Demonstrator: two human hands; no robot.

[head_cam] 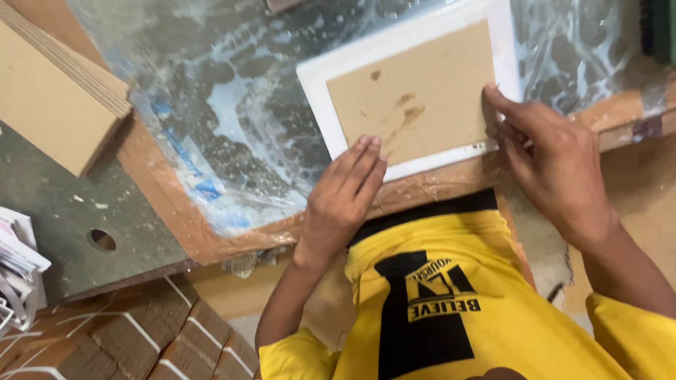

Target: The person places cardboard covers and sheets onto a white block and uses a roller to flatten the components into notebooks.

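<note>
While one flat brown fibreboard panel (413,90) lies inside one white rectangular frame (407,38) on the plastic-covered worktable (223,104), both hands reach forward over it. The left hand (342,201) lies flat, fingers (367,155) straight and together, pressing the panel's near edge. The right hand (554,164) has loosely bent fingers; its fingertips (492,95) touch the panel's right edge, grasping nothing. Far left of the fingers lies one stack of tan boards (42,80).

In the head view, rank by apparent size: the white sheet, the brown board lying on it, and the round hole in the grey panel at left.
Largest to smallest:
1. White sheet, its border showing on all visible sides of the board.
2. Brown board, touched by the left hand and the right hand.
3. Round hole, clearly the smallest.
</note>
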